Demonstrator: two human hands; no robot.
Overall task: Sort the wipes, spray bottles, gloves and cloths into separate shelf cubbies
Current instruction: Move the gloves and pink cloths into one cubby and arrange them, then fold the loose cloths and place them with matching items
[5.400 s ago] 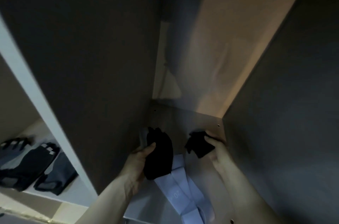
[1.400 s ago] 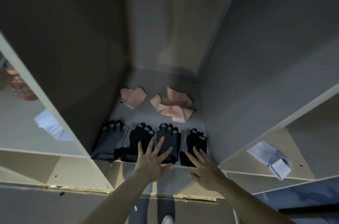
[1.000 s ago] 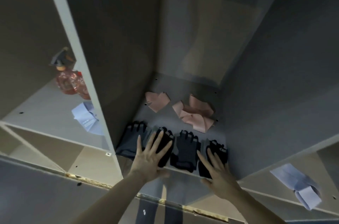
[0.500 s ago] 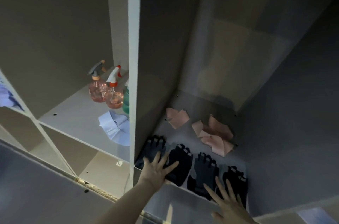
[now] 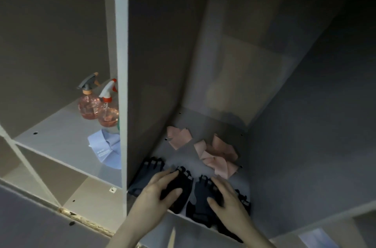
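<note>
Pressing both palms on the dark gloves [image 5: 200, 195], I keep them flat in one row at the front edge of the middle cubby [image 5: 205, 123]. My left hand [image 5: 157, 192] curls loosely over one glove, my right hand [image 5: 225, 200] lies open on the next; neither grips. Pink cloths [image 5: 215, 155] lie behind, with free floor between. Bottles [image 5: 97, 103] and wipes [image 5: 105, 149] share the left cubby, past the divider [image 5: 122, 77].

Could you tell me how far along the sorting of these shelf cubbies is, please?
Partly done: two spray bottles stand together in the left cubby. In hand: both hands rest on the black gloves. Left: pink cloths share the gloves' cubby, and a wipes pack lies beside the bottles.
</note>
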